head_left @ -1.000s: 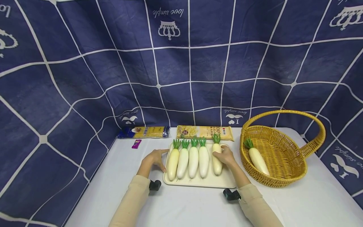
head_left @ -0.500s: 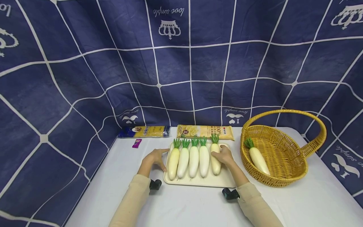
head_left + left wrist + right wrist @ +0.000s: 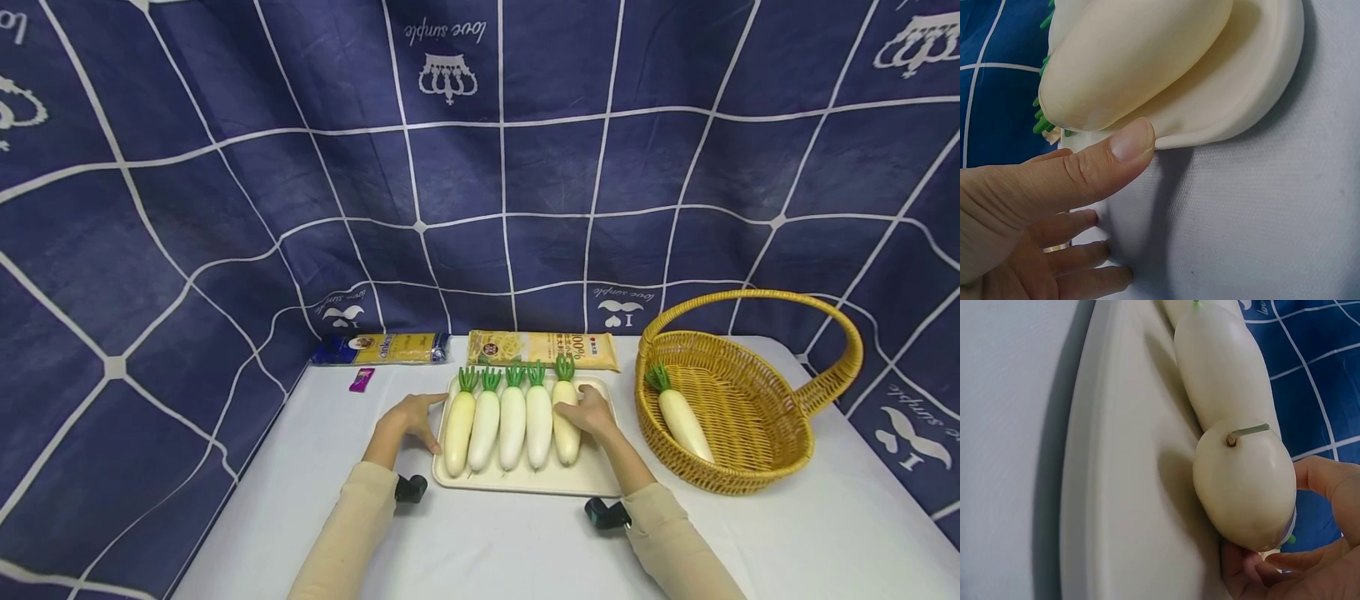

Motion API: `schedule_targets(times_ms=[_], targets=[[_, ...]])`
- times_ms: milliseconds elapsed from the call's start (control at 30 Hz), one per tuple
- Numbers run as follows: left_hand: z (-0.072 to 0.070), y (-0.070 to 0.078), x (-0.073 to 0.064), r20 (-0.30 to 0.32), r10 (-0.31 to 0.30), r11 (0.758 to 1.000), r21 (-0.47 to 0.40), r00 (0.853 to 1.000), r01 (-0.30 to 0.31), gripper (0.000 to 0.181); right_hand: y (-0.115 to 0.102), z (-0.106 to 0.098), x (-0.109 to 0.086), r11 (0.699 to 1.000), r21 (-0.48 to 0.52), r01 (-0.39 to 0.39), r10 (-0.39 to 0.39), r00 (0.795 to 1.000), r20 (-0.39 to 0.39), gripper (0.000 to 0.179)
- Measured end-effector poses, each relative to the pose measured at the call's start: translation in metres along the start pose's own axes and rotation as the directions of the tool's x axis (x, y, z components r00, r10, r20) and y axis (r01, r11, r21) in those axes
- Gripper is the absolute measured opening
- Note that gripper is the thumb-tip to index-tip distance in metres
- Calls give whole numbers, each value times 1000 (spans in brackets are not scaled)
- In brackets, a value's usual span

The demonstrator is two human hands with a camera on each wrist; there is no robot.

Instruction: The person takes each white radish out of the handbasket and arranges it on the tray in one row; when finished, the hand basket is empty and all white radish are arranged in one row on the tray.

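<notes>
Several white radishes with green stalk tops lie side by side on a cream tray [image 3: 525,485]. My right hand [image 3: 596,412] holds the rightmost radish [image 3: 567,433] between thumb and fingers, close beside its neighbour [image 3: 538,429]. Its rounded tip faces the camera in the right wrist view, the fingers curling around the far side. At the tray's left edge, my left hand [image 3: 410,417] spreads its fingers. In the left wrist view the thumb [image 3: 1129,144] touches the tray rim below the leftmost radish [image 3: 1135,56], and the other fingers [image 3: 1091,281] extend loosely beside the tray.
A yellow wicker basket [image 3: 757,479] with a tall handle stands right of the tray, another radish [image 3: 684,425] inside. Behind the tray lie a yellow pasta packet [image 3: 543,350] and a blue-and-yellow packet [image 3: 382,348]. A small purple wrapped sweet [image 3: 362,380] lies at left.
My right hand has moved left with the rightmost radish, narrowing the gap to the neighbouring radish. The left hand has stayed at the tray's edge.
</notes>
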State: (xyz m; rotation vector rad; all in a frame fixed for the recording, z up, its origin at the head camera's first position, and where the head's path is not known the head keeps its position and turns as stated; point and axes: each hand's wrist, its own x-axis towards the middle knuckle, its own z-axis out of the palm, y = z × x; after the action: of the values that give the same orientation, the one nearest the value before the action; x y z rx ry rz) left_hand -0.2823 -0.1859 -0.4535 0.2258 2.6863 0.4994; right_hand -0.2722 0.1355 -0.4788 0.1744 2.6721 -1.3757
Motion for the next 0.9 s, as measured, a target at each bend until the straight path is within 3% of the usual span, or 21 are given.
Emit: schedule_targets(times_ms=[500,900], targets=[[0,0,-1,-5,5,1000,12,1000,-5,108,3,0,-4,998,55,-7,7,1000,5,77],[-1,2,-2,4,-8,1000,7,1000,8,108,6,-4,-11,995,97,5,-10,998,56,78]])
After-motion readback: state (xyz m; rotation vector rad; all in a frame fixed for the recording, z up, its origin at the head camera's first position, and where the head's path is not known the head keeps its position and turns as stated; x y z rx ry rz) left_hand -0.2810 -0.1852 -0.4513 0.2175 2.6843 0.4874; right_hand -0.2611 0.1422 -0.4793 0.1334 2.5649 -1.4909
